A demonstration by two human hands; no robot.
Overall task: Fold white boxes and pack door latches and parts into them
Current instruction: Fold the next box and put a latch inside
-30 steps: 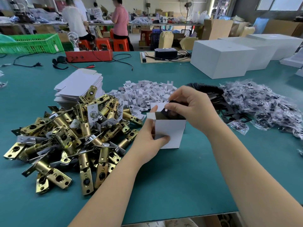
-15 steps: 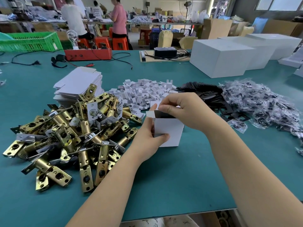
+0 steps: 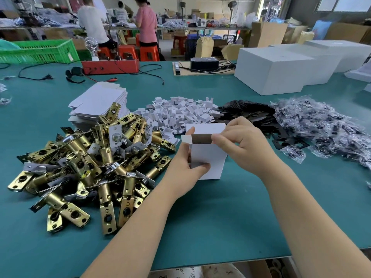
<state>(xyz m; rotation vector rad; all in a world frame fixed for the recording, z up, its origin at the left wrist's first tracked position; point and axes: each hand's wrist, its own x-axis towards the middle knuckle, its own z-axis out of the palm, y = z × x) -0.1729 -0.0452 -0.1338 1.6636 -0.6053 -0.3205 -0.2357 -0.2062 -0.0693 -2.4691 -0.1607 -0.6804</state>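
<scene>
You work on a wide green surface (image 3: 220, 217), and the small white box (image 3: 206, 157) standing upright in the middle of it is the thing to steer by. The near side of the box is bare, right to the surface's front edge, so your forearms have free room there. Left of the box, close beside your wrist, the heap of brass door latches (image 3: 84, 165) waits within easy reach, likely so one goes straight in. Behind the box lie the white card inserts (image 3: 180, 113), with flat box blanks (image 3: 96, 101) stacked further left. Right of the box sit black plates (image 3: 251, 111) and bagged parts (image 3: 325, 125). Your left hand (image 3: 186, 167) wraps the box's left side, thumb on its front, steadying it. Your right hand (image 3: 243, 145) pinches the top flap at the open mouth, fingers closed on the card, probably to fold it
</scene>
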